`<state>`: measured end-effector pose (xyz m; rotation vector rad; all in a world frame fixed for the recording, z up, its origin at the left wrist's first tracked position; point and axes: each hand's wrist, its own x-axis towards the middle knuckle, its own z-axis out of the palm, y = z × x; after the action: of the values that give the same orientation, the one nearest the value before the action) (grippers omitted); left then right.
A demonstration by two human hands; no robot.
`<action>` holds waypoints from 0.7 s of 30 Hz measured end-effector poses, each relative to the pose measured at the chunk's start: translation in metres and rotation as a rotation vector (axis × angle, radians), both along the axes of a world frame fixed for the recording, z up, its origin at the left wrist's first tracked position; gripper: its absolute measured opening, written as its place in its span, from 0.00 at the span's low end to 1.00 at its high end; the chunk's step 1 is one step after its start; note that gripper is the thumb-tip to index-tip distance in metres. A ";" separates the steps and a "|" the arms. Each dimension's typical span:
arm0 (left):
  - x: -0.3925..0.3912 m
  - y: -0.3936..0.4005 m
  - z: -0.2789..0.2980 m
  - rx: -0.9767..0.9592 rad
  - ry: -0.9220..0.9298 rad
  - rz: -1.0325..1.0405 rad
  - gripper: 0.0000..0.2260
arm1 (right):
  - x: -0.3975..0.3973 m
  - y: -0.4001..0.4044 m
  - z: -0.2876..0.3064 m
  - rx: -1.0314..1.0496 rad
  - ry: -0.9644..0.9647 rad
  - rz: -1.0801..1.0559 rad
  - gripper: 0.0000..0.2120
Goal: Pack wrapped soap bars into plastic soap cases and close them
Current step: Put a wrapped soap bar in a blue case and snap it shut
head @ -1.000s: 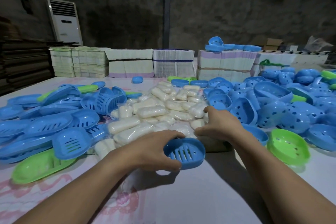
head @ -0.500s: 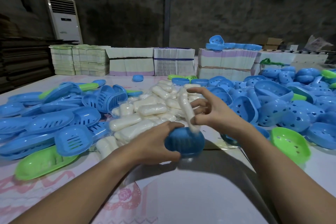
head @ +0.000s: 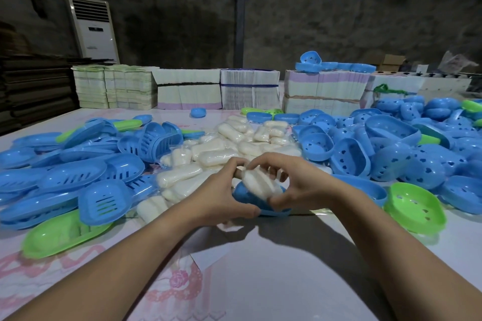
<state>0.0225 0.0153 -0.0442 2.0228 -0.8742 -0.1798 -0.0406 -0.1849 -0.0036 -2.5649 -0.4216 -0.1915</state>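
Note:
A white wrapped soap bar point(head: 258, 182) lies across a blue soap case half point(head: 247, 197) near the table's middle. My left hand point(head: 220, 193) grips the case's left side from below and behind. My right hand point(head: 294, 185) pinches the soap bar, thumb at its near end and fingers over its far end. A heap of wrapped soap bars point(head: 234, 143) lies just beyond my hands. Blue slotted case halves point(head: 75, 172) pile up at the left, and blue case halves with heart holes point(head: 391, 148) pile up at the right.
A green case half point(head: 60, 234) lies at the near left, another green case half point(head: 414, 207) at the near right. Bundled stacks of flat cartons point(head: 187, 91) line the table's far edge. A white floor air conditioner point(head: 92, 27) stands behind them.
My right hand picked a soap bar from the heap and brought it down onto the blue case half in my left hand. The case turned open side up.

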 end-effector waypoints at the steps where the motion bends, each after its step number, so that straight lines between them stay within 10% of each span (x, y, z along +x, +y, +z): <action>1: 0.000 0.000 0.001 0.000 0.002 0.011 0.34 | 0.000 0.000 0.000 -0.044 0.008 0.013 0.30; 21: -0.004 0.002 0.002 0.095 -0.112 0.024 0.23 | 0.000 -0.002 0.003 -0.117 0.152 0.043 0.18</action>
<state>0.0181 0.0174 -0.0420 2.1481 -0.9262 -0.0970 -0.0404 -0.1870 -0.0001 -2.6592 -0.4410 0.0448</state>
